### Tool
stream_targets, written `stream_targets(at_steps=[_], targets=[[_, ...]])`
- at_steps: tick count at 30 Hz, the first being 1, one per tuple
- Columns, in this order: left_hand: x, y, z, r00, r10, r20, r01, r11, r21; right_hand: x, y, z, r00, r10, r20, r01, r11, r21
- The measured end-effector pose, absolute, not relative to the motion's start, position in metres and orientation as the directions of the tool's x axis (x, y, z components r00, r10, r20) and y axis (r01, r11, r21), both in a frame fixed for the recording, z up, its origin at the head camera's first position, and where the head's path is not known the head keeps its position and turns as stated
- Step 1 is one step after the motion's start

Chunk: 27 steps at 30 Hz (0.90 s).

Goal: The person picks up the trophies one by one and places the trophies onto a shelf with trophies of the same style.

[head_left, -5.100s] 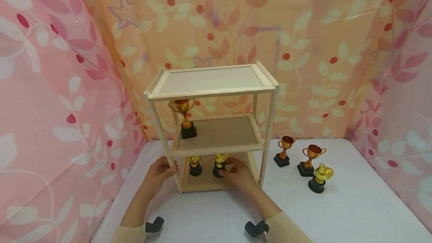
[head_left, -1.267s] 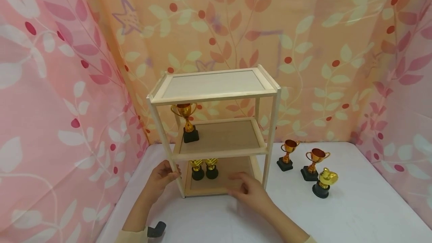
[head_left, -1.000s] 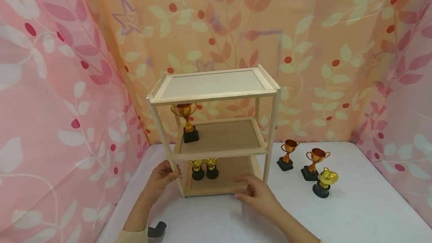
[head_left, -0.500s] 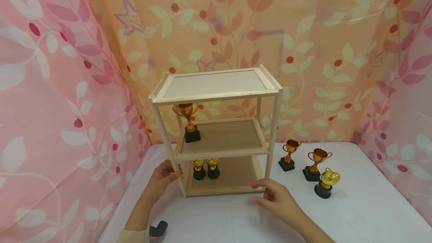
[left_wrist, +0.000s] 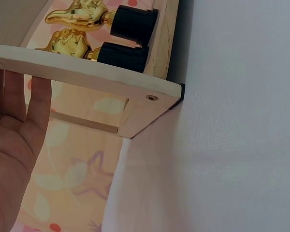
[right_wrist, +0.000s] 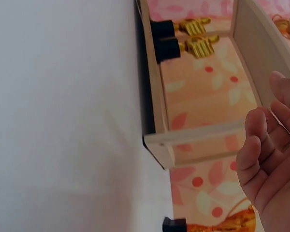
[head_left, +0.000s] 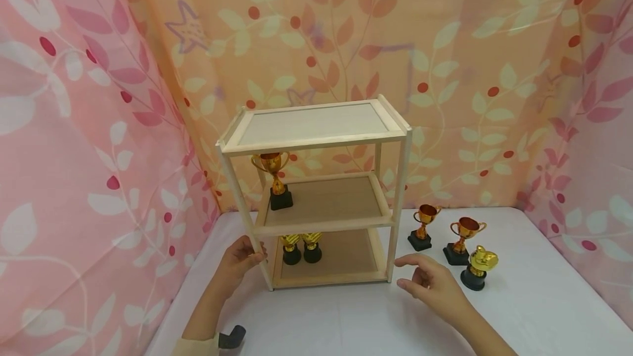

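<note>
My left hand [head_left: 234, 268] holds the front left post [head_left: 237, 196] of a pale wooden three-tier shelf [head_left: 316, 144]; its fingers reach behind the post in the left wrist view. Two gold thumbs-up trophies with round black bases, one on the left [head_left: 292, 256] and one on the right [head_left: 312, 254], stand side by side on the bottom tier, their tops partly hidden by the middle tier. On the middle tier, at the left, is a gold cup trophy [head_left: 280, 198]. Just right of the front right post, my right hand [head_left: 432, 287] hovers with loosely bent fingers, holding nothing.
Right of the shelf stand two copper-coloured cup trophies, a rear one [head_left: 420, 239] and a nearer one [head_left: 460, 249], plus a gold trophy on a round black base [head_left: 473, 279]. All rest on the white-covered table [head_left: 321, 323]. Patterned curtains [head_left: 336, 32] enclose the back and sides.
The right hand has let go of the right thumbs-up trophy, which moved left beside its twin. That hand has since drawn out rightward, past the shelf's right post. The left hand stays put.
</note>
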State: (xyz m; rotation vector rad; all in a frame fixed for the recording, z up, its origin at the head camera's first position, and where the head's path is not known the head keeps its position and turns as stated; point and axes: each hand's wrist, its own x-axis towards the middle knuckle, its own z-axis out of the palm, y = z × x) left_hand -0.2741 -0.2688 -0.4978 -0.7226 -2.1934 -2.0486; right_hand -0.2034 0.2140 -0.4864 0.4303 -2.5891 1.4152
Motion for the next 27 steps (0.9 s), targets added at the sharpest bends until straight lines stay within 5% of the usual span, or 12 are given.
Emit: stream_targets(at_steps=[27], targets=[[-0.275,-0.269,-0.500,-0.897,0.287,0.337,0.359,0.025,0.933,-0.184,0.287,-0.452,-0.881,-0.054,0.470,-0.391,0.643,-0.659]])
